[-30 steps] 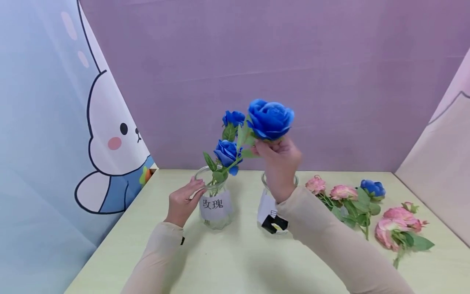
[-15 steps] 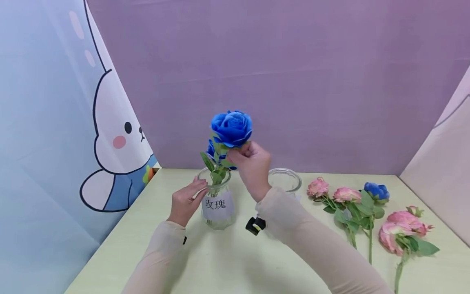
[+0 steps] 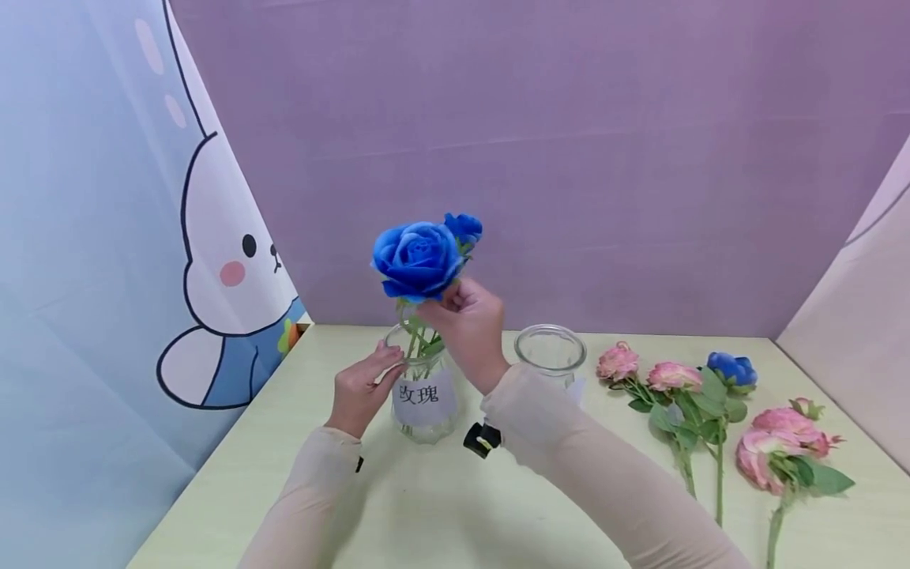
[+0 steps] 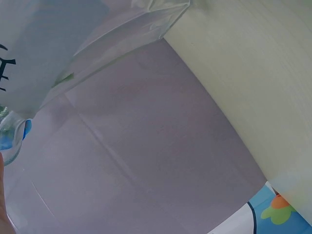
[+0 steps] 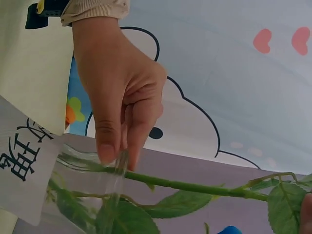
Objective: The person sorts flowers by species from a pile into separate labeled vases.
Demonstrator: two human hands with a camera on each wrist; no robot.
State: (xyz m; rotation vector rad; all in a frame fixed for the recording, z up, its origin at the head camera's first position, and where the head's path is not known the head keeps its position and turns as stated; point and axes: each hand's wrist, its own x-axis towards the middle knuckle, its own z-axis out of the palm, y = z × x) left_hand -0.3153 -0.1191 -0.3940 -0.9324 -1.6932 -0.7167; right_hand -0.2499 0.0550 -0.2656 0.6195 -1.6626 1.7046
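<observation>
In the head view my right hand (image 3: pixel 465 328) pinches a blue rose (image 3: pixel 418 261) just under its bloom, above a glass jar (image 3: pixel 425 431) labelled "玫瑰". The right wrist view shows a green stem (image 5: pixel 195 187) running over the jar's rim (image 5: pixel 119 180) into its mouth. My left hand (image 3: pixel 362 389) grips that rim, its thumb and fingers seen close up in the right wrist view. Another blue rose (image 3: pixel 465 227) stands behind the held bloom. At the left wrist view's edge, only a finger (image 4: pixel 5 204) shows beside the jar (image 4: pixel 73 44).
A second glass jar (image 3: pixel 550 348) stands to the right, partly behind my right sleeve. On the table's right lie several pink flowers (image 3: pixel 778 442) and a blue flower (image 3: pixel 731 370) with leafy stems. A purple cloth (image 3: pixel 569 158) hangs behind; a rabbit-print cloth (image 3: pixel 92 316) is at left.
My right hand has carried the blue rose leftward and down, from over the second jar to over the labelled jar. The left hand stays on the rim. The second jar's mouth is uncovered.
</observation>
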